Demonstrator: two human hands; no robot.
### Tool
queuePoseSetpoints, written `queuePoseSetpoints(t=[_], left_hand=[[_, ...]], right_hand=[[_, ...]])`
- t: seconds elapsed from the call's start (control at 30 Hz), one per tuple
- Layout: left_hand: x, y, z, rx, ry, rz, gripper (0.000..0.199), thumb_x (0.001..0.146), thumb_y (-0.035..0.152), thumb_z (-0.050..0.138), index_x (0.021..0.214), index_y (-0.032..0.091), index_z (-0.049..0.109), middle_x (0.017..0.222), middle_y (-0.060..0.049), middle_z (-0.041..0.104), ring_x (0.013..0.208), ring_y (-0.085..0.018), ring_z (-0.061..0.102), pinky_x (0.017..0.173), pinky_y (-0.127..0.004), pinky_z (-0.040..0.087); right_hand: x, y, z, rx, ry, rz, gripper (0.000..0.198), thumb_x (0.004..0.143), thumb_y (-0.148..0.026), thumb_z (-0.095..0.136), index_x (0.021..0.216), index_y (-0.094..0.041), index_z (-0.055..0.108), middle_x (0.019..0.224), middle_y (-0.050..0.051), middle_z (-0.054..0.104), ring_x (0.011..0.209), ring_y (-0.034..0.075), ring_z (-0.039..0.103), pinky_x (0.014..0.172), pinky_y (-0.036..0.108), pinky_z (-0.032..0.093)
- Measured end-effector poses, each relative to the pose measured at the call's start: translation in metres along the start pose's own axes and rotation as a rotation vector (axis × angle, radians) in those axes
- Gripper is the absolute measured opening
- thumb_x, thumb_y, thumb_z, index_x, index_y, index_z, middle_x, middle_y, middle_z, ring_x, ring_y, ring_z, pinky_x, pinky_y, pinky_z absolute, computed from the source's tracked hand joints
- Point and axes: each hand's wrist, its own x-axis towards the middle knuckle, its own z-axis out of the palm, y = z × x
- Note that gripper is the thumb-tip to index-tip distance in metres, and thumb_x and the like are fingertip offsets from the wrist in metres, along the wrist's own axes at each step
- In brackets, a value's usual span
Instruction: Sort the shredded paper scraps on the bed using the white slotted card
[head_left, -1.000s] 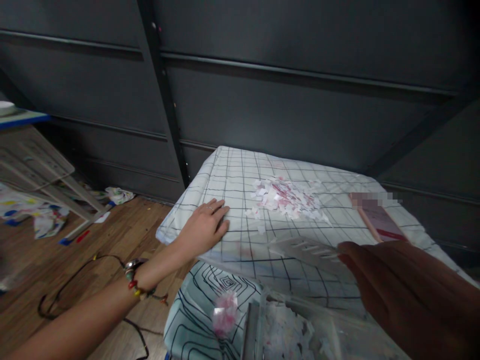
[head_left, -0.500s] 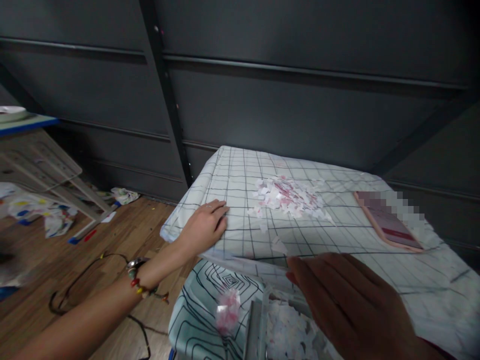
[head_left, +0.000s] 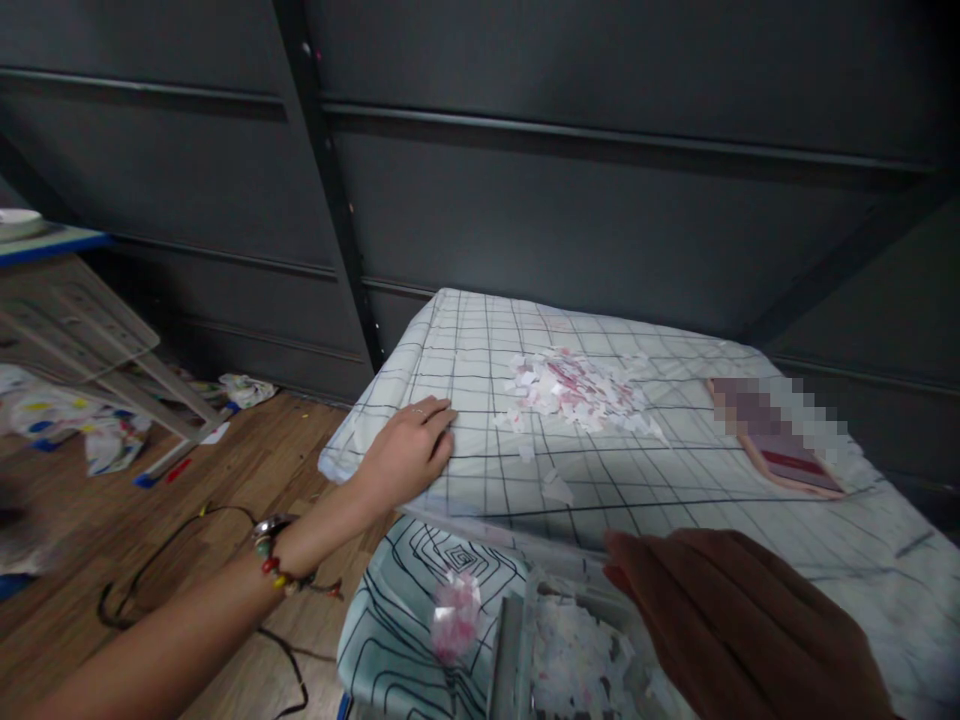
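Note:
My left hand [head_left: 409, 452] lies palm down near the left edge of the table covered by a white checked cloth [head_left: 472, 340], fingers stretched out and nothing in them. A heap of torn paper scraps [head_left: 577, 390], white with some pink, sits to its right. One loose paper scrap [head_left: 556, 487] lies closer to the table's front edge. My right hand [head_left: 742, 610] hovers over the right side of a clear plastic box [head_left: 536, 590] of paper bits, its fingers pressed together. The hand's own back hides whatever is between the fingertips.
A phone [head_left: 787, 455] in a pink case lies at the table's right. Below the front edge, a patterned stool seat [head_left: 390, 600] carries a small clear bag with pink contents [head_left: 455, 615] beside the box. Black cord [head_left: 217, 510] trails over the floor; a dark panel stands behind.
My right hand has shifted a little right and down, away from the loose scrap, uncovering more of the box. The left hand stays in place.

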Motion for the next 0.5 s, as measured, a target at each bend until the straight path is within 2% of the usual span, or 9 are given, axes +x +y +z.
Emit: queuePoseSetpoints(t=[0.23,0.37,0.5], left_hand=[[0.0,0.0,0.0,0.012,-0.015,-0.008,0.033,0.088,0.021,0.041,0.113,0.01,0.059,0.121,-0.015,0.058,0.114,-0.026,0.052,0.099,-0.045,0.043],[0.0,0.0,0.0,0.004,-0.01,-0.011,0.032,0.087,0.02,0.041,0.112,0.011,0.059,0.121,-0.014,0.058,0.114,-0.026,0.053,0.098,-0.045,0.043],[0.001,0.0,0.001,0.015,-0.012,-0.014,0.032,0.087,0.02,0.041,0.111,0.01,0.06,0.121,-0.014,0.058,0.114,-0.025,0.052,0.099,-0.043,0.043]], right_hand=[[-0.008,0.025,0.003,-0.108,0.027,0.062,0.015,0.081,-0.006,0.052,0.095,-0.01,0.057,0.072,0.007,0.062,0.069,0.018,0.052,0.066,0.033,0.043],[-0.006,0.053,0.019,-0.188,0.07,0.098,0.007,0.084,-0.01,0.052,0.084,-0.016,0.056,0.057,-0.001,0.054,0.055,0.014,0.043,0.053,0.029,0.033],[0.003,0.078,0.044,-0.136,0.095,0.058,0.013,0.088,-0.015,0.047,0.079,-0.018,0.057,0.058,-0.002,0.055,0.056,0.013,0.045,0.054,0.027,0.034]])
